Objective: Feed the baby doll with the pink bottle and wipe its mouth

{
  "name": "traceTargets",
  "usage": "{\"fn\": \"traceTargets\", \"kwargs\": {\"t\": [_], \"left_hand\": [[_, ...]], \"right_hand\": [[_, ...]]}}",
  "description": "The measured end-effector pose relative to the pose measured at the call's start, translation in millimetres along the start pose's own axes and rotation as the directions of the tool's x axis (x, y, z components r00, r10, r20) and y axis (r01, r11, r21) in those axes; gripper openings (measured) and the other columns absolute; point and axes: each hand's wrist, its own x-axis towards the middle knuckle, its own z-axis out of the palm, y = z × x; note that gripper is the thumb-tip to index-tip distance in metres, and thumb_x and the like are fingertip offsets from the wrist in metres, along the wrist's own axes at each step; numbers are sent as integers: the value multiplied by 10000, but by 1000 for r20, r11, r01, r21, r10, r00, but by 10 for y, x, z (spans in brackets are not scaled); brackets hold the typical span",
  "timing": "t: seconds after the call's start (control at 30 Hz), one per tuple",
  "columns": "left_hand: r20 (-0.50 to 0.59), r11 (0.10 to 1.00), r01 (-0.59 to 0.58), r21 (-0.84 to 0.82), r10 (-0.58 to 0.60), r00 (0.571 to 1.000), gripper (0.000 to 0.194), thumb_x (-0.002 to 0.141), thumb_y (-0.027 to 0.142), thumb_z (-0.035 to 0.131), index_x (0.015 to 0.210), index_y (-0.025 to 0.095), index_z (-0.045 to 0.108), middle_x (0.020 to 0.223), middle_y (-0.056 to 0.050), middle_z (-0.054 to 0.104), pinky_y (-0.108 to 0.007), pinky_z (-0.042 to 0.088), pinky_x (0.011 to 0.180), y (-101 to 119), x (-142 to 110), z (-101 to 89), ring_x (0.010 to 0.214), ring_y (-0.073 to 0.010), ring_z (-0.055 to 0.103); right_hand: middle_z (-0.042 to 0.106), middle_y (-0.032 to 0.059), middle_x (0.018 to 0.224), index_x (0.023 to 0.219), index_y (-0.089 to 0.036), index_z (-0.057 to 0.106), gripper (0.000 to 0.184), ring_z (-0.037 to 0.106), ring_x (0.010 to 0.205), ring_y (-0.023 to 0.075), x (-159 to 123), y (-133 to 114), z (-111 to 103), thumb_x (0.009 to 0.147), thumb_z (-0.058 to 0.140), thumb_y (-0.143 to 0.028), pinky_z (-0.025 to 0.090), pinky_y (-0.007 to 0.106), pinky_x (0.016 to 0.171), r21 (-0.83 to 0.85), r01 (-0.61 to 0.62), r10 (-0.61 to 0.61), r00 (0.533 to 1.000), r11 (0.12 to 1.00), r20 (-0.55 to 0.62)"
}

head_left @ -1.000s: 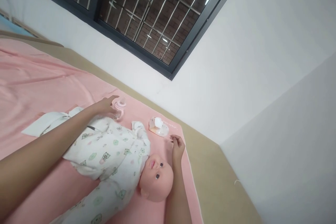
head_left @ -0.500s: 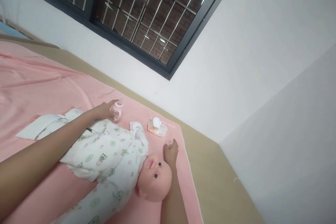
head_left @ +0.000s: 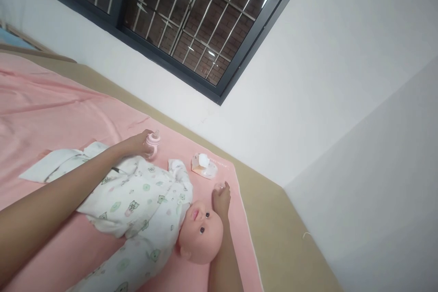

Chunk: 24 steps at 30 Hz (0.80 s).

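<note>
A baby doll (head_left: 200, 235) in a white printed sleepsuit (head_left: 143, 200) lies on a pink sheet (head_left: 61, 114). My left hand (head_left: 138, 144) reaches across the doll's body and is closed round a small pink baby bottle (head_left: 153, 142) standing on the sheet. My right hand (head_left: 221, 199) rests beside the doll's head, fingers curled round a small clear cap (head_left: 219, 186) that barely shows.
A pack of wipes (head_left: 204, 165) lies near the sheet's far corner. A white cloth (head_left: 44, 169) lies under the doll's legs. The tan mattress edge (head_left: 273, 219) meets white walls; a barred dark window (head_left: 185, 23) is above.
My left hand has reached the bottle and closed on it. My right hand has dropped onto the sheet by the doll's head and curled over the small cap.
</note>
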Motion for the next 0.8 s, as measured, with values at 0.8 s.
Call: {"fn": "traceTargets", "kwargs": {"t": [0.8], "left_hand": [[-153, 984, -77, 162, 102, 983, 528, 506, 351, 642, 1011, 218, 565, 1046, -44, 667, -309, 452, 820, 98, 13, -64, 980, -280, 611]], "right_hand": [[472, 221, 1322, 1383, -67, 296, 734, 478, 1218, 305, 0, 51, 13, 755, 461, -409, 389, 411, 1005, 93, 21, -15, 997, 995, -74]]}}
